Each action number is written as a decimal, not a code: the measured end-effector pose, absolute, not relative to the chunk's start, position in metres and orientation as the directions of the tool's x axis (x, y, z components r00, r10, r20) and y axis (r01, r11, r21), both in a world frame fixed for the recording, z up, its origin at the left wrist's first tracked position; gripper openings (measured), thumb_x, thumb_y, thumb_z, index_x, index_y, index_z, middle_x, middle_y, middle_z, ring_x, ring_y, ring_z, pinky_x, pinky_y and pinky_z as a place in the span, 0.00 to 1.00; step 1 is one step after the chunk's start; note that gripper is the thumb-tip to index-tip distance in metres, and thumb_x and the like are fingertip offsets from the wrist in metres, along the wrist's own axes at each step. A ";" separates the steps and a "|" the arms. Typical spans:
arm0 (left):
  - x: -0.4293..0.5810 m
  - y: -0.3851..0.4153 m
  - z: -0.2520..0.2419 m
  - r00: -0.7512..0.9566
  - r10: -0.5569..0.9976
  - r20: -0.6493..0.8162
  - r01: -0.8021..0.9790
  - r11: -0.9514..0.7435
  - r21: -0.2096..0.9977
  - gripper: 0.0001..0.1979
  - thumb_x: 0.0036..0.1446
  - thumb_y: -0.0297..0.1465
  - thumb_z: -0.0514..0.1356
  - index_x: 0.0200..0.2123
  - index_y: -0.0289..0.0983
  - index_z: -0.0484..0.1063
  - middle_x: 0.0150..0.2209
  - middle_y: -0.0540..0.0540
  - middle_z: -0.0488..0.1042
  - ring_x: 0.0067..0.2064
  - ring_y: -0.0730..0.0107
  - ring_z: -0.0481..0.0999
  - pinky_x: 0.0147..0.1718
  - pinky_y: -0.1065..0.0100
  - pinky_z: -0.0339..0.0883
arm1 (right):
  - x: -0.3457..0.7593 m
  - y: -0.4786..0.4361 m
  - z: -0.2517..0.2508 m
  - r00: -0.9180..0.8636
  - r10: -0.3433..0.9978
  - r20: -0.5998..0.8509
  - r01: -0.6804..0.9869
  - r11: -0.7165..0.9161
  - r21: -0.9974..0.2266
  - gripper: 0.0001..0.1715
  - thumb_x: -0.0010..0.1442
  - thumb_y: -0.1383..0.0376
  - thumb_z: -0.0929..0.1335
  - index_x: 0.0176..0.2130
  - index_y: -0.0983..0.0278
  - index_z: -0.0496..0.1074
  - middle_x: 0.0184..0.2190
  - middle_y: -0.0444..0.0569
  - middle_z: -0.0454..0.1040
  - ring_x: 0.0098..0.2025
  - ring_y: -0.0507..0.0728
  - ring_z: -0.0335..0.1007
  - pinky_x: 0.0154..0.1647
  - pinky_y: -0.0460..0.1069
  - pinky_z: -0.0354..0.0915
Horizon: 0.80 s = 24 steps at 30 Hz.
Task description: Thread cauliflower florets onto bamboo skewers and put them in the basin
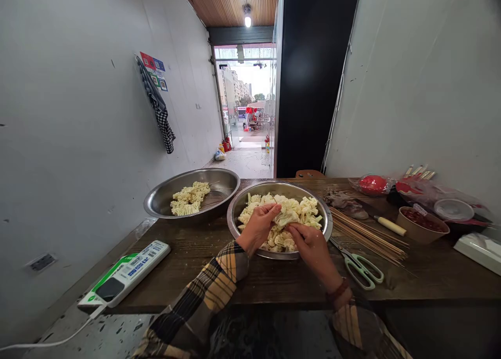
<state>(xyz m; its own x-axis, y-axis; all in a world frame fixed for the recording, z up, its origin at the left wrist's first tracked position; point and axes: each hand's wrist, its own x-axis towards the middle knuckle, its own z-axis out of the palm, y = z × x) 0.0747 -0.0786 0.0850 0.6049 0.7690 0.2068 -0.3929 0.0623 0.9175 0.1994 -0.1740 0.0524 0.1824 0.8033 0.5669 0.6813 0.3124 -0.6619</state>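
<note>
1 cauli floret [288, 216] in grip of L hand [259, 224] & R hand [312, 247]; labels [138, 264] on box [141, 280] illegible

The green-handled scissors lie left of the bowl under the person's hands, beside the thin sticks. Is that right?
Not quite: the head view shows the green-handled scissors right of that bowl. They do lie beside the thin sticks.
</note>
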 end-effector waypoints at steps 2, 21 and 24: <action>0.076 -0.079 0.084 0.611 0.762 0.215 -0.386 0.050 0.921 0.14 0.49 0.40 0.65 0.27 0.33 0.74 0.25 0.49 0.70 0.28 0.75 0.67 0.30 0.72 0.61 | 0.199 -0.175 0.054 0.187 0.805 0.563 0.677 0.309 -0.667 0.19 0.65 0.60 0.60 0.37 0.61 0.78 0.33 0.49 0.80 0.35 0.59 0.76 0.36 0.51 0.66; 0.034 -0.053 0.084 0.333 0.921 0.203 -0.236 -0.127 0.964 0.15 0.47 0.37 0.65 0.35 0.32 0.75 0.27 0.46 0.74 0.27 0.74 0.72 0.29 0.71 0.65 | 0.208 -0.173 0.053 0.369 0.782 0.502 0.527 0.268 -0.806 0.19 0.61 0.56 0.63 0.39 0.64 0.78 0.26 0.47 0.78 0.29 0.56 0.72 0.31 0.49 0.66; 0.034 -0.047 0.075 0.351 0.906 0.239 -0.132 -0.205 0.970 0.12 0.46 0.35 0.65 0.32 0.32 0.76 0.25 0.47 0.74 0.25 0.74 0.70 0.27 0.71 0.63 | 0.213 -0.172 0.054 0.406 0.805 0.432 0.391 0.274 -0.879 0.21 0.60 0.54 0.64 0.39 0.67 0.77 0.16 0.41 0.67 0.19 0.51 0.62 0.21 0.46 0.59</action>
<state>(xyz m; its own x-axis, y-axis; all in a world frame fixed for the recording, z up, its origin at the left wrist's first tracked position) 0.0338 -0.0468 0.0750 0.3505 0.9056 0.2387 -0.1321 -0.2046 0.9699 0.2127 -0.1723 0.0538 0.4062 0.8051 0.4322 0.3910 0.2744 -0.8786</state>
